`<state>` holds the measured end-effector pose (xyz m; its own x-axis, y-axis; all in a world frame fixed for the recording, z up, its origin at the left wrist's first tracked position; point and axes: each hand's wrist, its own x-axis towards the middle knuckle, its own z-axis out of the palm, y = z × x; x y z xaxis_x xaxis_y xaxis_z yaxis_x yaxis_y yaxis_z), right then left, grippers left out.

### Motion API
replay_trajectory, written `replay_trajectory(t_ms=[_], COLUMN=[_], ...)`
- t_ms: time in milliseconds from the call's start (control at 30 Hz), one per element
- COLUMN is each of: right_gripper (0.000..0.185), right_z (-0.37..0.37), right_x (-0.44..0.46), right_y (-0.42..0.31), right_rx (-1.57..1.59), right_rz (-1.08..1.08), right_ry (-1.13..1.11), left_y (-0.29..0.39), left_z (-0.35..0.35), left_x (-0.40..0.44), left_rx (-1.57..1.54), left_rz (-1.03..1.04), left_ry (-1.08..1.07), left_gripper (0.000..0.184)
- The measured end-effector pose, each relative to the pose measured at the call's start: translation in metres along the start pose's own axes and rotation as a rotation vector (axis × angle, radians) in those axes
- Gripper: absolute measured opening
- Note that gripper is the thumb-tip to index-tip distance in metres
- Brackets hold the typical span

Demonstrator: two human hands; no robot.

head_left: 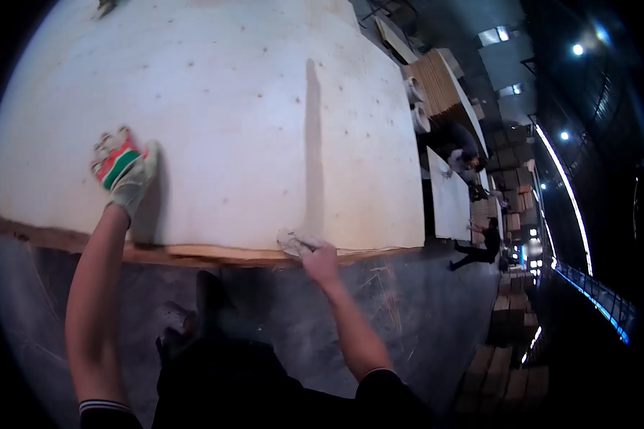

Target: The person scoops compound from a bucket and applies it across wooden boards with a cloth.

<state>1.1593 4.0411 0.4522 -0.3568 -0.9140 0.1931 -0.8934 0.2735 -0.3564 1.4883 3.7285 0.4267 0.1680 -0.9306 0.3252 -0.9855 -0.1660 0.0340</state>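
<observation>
A wide sheet of pale plywood (229,93), dotted with small knots, lies in front of me on a stack with a rough brown edge. My left hand (125,168), in a whitish work glove with red and green bands, rests on its surface, fingers spread. At the near edge, my right hand (320,262) is closed around a crumpled whitish, cloth-like thing (293,242); its exact kind is unclear and the fingers are mostly hidden. A straight grey-brown strip (313,143) runs across the sheet beyond that hand.
Grey floor (279,307) with scattered splinters lies below the edge. On the right, a person in dark clothing (465,154) bends by another pale sheet (451,200), and another person (488,242) stands near it. Stacked boards (436,82) and round rolls (418,118) are close by.
</observation>
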Motion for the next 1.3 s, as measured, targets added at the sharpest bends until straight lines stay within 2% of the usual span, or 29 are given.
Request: replay_trajectory(t_ms=[67, 100, 133, 167, 200, 267, 333, 400, 467, 533, 600, 667, 700, 767, 833, 867, 933, 967, 1033, 1067, 1133, 1200, 1267, 1300], right_gripper=[0.025, 0.025, 0.025, 0.025, 0.025, 0.023, 0.021, 0.021, 0.023, 0.024, 0.026, 0.024, 0.024, 0.026, 0.032, 0.032, 0.036, 0.036, 0.034, 0.034, 0.028, 0.028, 0.033, 0.031], right_z=[-0.002, -0.013, -0.033, -0.041, -0.047, -0.045, -0.035, -0.012, 0.033, 0.088, 0.156, 0.216, 0.249, 0.329, 0.395, 0.389, 0.368, 0.368, 0.361, 0.356, 0.339, 0.331, 0.294, 0.289], right_x=[0.018, 0.033, 0.048, 0.061, 0.077, 0.12, 0.165, 0.212, 0.275, 0.344, 0.413, 0.474, 0.51, 0.568, 0.614, 0.615, 0.617, 0.62, 0.62, 0.608, 0.557, 0.484, 0.368, 0.319], right_y=[-0.034, -0.085, -0.135, -0.151, -0.158, -0.172, -0.228, -0.313, -0.371, -0.438, -0.501, -0.557, -0.574, -0.596, -0.619, -0.648, -0.697, -0.703, -0.695, -0.686, -0.669, -0.665, -0.707, -0.71], right_rx=[-0.46, -0.064, 0.32, 0.36, 0.401, 0.354, 0.568, 0.565, 0.681, 0.665, 0.803, 1.221, 1.22, 1.503, 0.509, 0.501, -0.018, -0.025, -0.115, -0.125, -0.022, 0.126, 0.27, 0.163], right_rz=[-0.442, -0.131, 0.19, 0.169, 0.15, 0.128, 0.106, 0.069, -0.042, -0.138, -0.11, 0.098, 0.084, 0.202, 0.247, 0.243, 0.037, 0.031, -0.253, -0.243, -0.264, -0.228, -0.201, -0.274], right_ry=[-0.368, -0.35, -0.342, -0.319, -0.296, -0.237, -0.218, -0.244, -0.211, -0.217, -0.24, -0.372, -0.375, -0.539, -0.118, -0.124, -0.062, -0.068, -0.217, -0.206, -0.383, -0.444, -0.474, -0.464], left_y=[-0.052, -0.079, -0.102, -0.123, -0.149, -0.218, -0.31, -0.413, -0.471, -0.521, -0.557, -0.557, -0.557, -0.563, -0.566, -0.566, -0.566, -0.567, -0.576, -0.577, -0.578, -0.584, -0.597, -0.61], left_z=[-0.001, -0.004, -0.008, -0.007, 0.008, 0.055, 0.08, 0.088, 0.099, 0.105, 0.11, 0.107, 0.109, 0.11, 0.112, 0.112, 0.107, 0.103, 0.1, 0.098, 0.091, 0.089, 0.085, 0.084], left_x=[0.032, 0.048, 0.06, 0.071, 0.084, 0.123, 0.148, 0.179, 0.217, 0.257, 0.299, 0.324, 0.332, 0.334, 0.336, 0.338, 0.343, 0.344, 0.343, 0.343, 0.34, 0.335, 0.329, 0.326], left_rx=[-0.416, -0.388, -0.564, -0.74, -0.715, -0.391, -0.16, -0.111, -0.106, -0.104, 0.02, 0.084, 0.102, 0.084, 0.085, 0.079, 0.043, 0.062, 0.035, 0.021, 0.054, 0.03, -0.014, -0.033], left_rz=[0.159, 0.139, 0.075, 0.011, -0.01, 0.053, -0.021, 0.003, -0.051, -0.101, -0.148, -0.204, -0.213, -0.204, -0.2, -0.179, -0.186, -0.198, -0.173, -0.162, -0.218, -0.21, -0.129, -0.069], left_ry=[-0.361, -0.35, -0.325, -0.292, -0.285, 0.06, 0.051, 0.085, 0.058, 0.014, -0.017, -0.061, -0.067, -0.052, -0.07, -0.077, -0.075, -0.091, -0.071, -0.07, -0.121, -0.117, -0.11, -0.079], left_gripper=[0.065, 0.065, 0.061, 0.057, 0.057, 0.05, 0.051, 0.055, 0.057, 0.058, 0.058, 0.058, 0.058, 0.059, 0.06, 0.06, 0.061, 0.062, 0.064, 0.064, 0.066, 0.068, 0.07, 0.066])
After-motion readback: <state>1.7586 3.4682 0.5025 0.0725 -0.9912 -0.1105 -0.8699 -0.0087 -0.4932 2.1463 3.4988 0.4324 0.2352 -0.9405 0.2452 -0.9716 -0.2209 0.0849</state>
